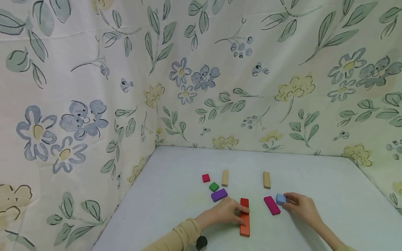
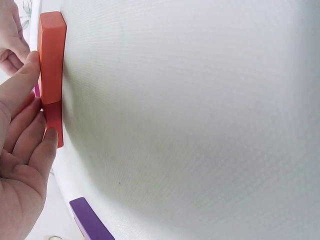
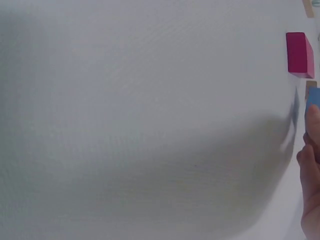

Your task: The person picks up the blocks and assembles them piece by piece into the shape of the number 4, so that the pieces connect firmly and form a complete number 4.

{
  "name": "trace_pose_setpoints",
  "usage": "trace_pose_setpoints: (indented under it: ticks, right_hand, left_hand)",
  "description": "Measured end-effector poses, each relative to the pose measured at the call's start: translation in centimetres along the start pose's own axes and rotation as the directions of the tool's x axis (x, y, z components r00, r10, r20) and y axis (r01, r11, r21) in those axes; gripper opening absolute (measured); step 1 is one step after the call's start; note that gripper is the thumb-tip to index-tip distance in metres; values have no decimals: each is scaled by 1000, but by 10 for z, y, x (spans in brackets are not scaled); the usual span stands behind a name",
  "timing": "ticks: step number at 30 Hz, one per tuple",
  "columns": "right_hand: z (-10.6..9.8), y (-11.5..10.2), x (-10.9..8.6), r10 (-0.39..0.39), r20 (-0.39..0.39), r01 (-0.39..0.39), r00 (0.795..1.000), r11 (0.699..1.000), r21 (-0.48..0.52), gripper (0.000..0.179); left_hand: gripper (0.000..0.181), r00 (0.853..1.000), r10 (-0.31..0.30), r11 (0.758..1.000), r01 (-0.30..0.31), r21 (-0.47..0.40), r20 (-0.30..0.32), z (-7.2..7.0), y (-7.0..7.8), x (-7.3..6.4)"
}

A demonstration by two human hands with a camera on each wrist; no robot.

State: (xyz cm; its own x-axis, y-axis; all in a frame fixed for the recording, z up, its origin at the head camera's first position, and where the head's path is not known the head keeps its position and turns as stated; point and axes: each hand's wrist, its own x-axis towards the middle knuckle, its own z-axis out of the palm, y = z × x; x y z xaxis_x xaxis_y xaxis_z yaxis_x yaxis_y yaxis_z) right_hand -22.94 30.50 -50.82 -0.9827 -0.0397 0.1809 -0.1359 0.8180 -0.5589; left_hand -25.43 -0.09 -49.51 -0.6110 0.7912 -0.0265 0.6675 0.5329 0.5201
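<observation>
My left hand [image 1: 224, 212] rests over two blocks lying end to end, a red block [image 1: 244, 201] and an orange block [image 1: 245, 230]. In the left wrist view, its thumb touches the orange block [image 2: 52, 60], while other fingertips lie against the red block [image 2: 55, 125]. My right hand [image 1: 302, 207] pinches a small blue cube [image 1: 281, 199] between thumb and fingers. Just left of that cube lies a magenta block [image 1: 272, 205]. The right wrist view catches only the edge of the blue cube [image 3: 313, 96] and part of the hand.
A purple block [image 1: 219, 195], a green cube [image 1: 214, 187] and a small red cube [image 1: 206, 178] lie behind the left hand. Two wooden blocks stand farther back, one left [image 1: 225, 178], one right [image 1: 266, 180]. Flowered cloth [image 1: 201, 132] borders the white table [image 1: 176, 167].
</observation>
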Motion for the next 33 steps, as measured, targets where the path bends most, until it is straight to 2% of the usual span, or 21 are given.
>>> trace_pose_setpoints:
  ticks: [6, 14, 22, 27, 33]
  right_hand:
    - [-6, -3, 1, -7, -9, 7, 1000, 1000, 14, 34]
    - [-13, -7, 3, -68, -84, 69, 994, 998, 6, 31]
    - [-22, -14, 5, -65, -109, 68, 992, 997, 22, 33]
    - [-24, -18, 7, -61, -112, 67, 992, 996, 55, 34]
    - [-17, -23, 11, -57, -90, 68, 994, 990, 120, 35]
  left_hand:
    - [43, 1000, 3, 1000, -3, -2, -4, 1, -1, 0]
    - [43, 1000, 16, 1000, -16, -13, -14, 0, -1, -1]
    - [43, 1000, 26, 999, -26, -26, -15, 0, -2, -1]
    - [43, 1000, 17, 1000, -17, -20, -15, -1, -2, -1]
    - [43, 1000, 21, 1000, -21, -19, -16, 0, -3, -1]
